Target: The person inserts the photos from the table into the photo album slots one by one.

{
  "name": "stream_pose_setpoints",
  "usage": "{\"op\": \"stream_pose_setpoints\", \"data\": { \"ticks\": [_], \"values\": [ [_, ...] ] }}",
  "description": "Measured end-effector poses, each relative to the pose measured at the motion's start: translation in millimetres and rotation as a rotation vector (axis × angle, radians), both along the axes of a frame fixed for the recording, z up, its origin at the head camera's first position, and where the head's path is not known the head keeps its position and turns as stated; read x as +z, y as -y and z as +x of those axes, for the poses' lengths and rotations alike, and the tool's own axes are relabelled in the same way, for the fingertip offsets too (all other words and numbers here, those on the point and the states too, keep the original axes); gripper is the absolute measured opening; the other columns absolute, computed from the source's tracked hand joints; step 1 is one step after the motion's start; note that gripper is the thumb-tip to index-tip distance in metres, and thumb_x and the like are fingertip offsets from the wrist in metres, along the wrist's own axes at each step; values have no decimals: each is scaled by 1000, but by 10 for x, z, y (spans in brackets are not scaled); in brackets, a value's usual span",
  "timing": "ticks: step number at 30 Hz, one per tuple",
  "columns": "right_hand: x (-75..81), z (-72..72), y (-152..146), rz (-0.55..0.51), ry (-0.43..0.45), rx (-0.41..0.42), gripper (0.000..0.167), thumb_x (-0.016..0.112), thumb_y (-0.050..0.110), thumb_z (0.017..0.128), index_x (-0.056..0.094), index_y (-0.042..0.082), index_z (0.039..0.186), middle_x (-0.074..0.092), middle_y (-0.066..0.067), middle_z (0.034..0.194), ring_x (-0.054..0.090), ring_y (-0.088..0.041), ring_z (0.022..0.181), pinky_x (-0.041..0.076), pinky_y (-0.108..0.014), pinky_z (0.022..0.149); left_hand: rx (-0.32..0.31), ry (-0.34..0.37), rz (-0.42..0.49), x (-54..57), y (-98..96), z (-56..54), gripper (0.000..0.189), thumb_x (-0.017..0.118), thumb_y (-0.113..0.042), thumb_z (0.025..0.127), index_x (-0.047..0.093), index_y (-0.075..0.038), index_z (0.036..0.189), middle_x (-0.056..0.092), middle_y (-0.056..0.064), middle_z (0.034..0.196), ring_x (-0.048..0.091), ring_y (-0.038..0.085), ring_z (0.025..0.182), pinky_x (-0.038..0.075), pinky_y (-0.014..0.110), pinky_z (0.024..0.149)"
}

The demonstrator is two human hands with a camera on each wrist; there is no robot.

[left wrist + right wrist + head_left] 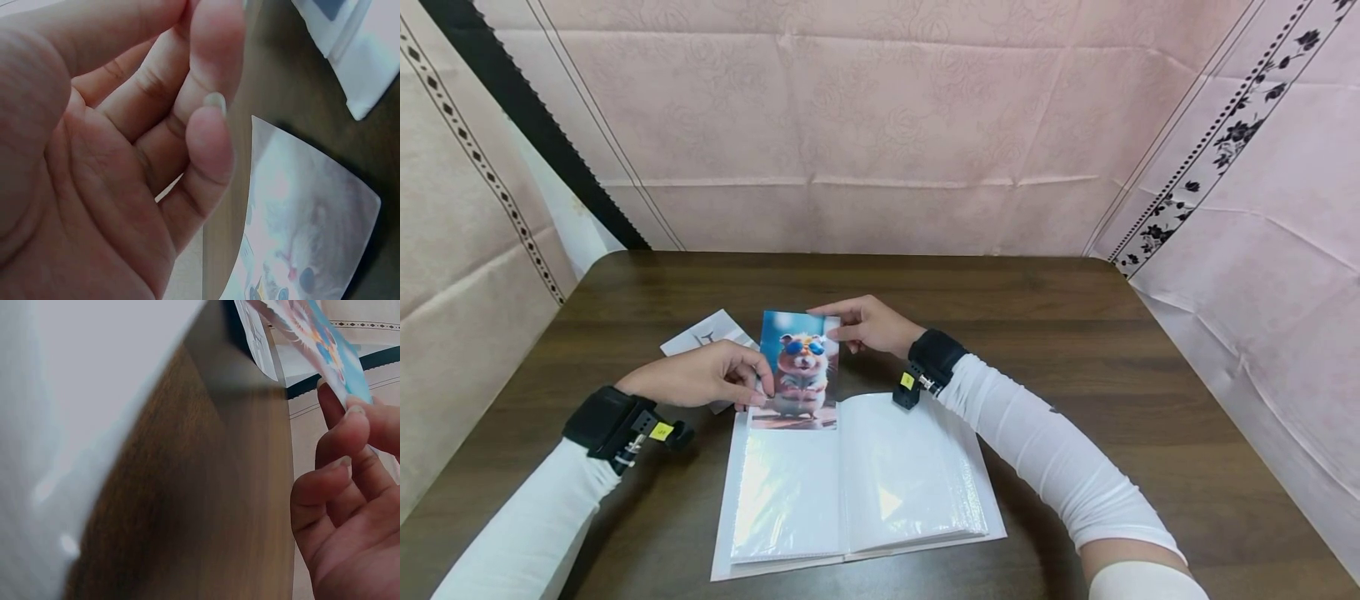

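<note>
A glossy photo [801,367] of a hamster-like animal in blue sunglasses stands over the top of an open photo album's [790,492] left page. Its lower edge overlaps the clear sleeve there; whether it lies inside cannot be told. My right hand [868,325] pinches the photo's upper right edge between thumb and fingers, which the right wrist view shows too. Down at the photo's lower left edge, my left hand [703,372] pinches with thumb and forefinger, close to the sleeve's top. In the left wrist view those fingertips are partly cut off.
A white card [718,325] with dark marks lies beyond the left hand, partly covered by it. The brown wooden table [1075,375] carries everything. Pale patterned cloth [880,125] hangs behind the table's far edge and along both sides.
</note>
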State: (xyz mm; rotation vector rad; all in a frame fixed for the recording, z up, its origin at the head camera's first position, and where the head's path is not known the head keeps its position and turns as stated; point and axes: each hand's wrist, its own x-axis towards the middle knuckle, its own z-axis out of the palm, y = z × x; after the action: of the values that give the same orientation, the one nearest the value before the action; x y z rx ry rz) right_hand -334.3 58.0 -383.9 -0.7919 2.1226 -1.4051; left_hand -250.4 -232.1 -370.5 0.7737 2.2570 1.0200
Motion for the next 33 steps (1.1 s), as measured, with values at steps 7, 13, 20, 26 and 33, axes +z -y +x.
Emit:
{"op": "stream_pose_setpoints", "data": {
  "ticks": [7,13,20,26,33],
  "values": [
    [-7,-6,-7,-10,-11,33,40,63,9,100,63,18,139,66,-5,93,51,-21,65,43,-31,63,12,-4,-12,-14,11,5,20,73,-25,94,68,-13,110,69,6,80,53,35,62,42,22,52],
    [-14,-1,-5,-16,-23,57,40,63,8,100,63,16,139,66,-3,91,50,-21,65,44,-27,61,-2,-19,-4,-20,17,12,19,72,-24,95,69,-12,109,67,7,75,53,34,61,44,24,51],
    [-21,20,-7,-14,-28,66,40,63,8,100,62,15,140,63,-19,90,50,-25,65,43,-27,60,-6,-21,-5,-30,3,10,17,72,-24,95,69,-13,108,65,7,72,53,34,60,43,25,50],
    [-12,49,-22,-24,-42,69,40,64,9,99,62,13,140,64,-12,88,50,-29,66,44,-27,61,-8,-14,-6,-29,-10,4,16,71,-22,95,69,-13,108,65,9,72,52,34,60,41,24,49],
    [12,76,-34,-32,-47,71,40,65,9,99,63,13,138,67,-4,87,49,-32,66,44,-26,60,-8,-11,-10,-30,-12,-1,17,72,-22,95,69,-12,108,66,10,73,51,34,59,40,24,49]
  ]
}}
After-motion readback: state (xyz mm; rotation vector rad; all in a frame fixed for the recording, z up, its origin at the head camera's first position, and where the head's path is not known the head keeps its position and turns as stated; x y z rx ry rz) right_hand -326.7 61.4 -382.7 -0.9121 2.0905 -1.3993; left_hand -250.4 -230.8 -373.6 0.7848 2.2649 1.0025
